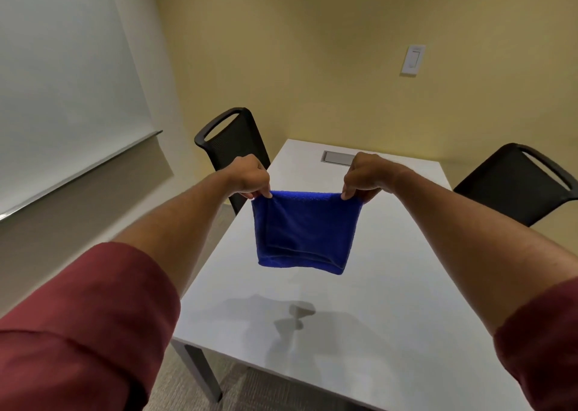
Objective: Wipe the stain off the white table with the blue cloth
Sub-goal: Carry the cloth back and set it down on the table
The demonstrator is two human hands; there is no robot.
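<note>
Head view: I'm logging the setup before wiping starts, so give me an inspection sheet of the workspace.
Surface: white table, glossy; no stain visible.
Job's things: blue cloth folded, hanging in the air above the table.
Clutter: nothing seen.
Grippers: left hand and right hand each pinch a top corner of the cloth.
Cables: nothing seen; closed grommet hatch at the far end.
Surroundings: two black chairs, wall switch, whiteboard.

White table [391, 285]; grey inset panel [337, 157] at far end.
</note>
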